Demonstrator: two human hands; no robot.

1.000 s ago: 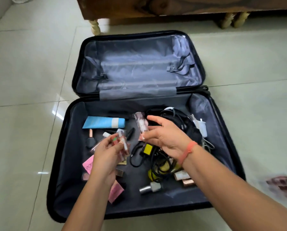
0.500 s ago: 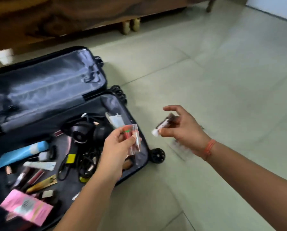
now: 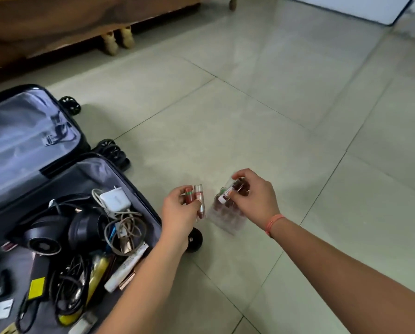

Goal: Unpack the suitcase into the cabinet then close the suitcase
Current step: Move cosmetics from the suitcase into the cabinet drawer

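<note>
Left grip curls round two small tubes; right grip pinches another tube above a blurred clear packet on the tiled floor, just beside the open suitcase; floor stretches wide rightward.

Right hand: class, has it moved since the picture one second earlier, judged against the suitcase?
Yes. The right hand has left the suitcase interior and is now over the floor beyond its wheeled edge, pinching a small tube.

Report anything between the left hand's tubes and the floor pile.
Nothing visible: only bare tile lies between the two small red-and-clear tubes in the left hand and the blurred clear-tube pile under the right hand.
</note>
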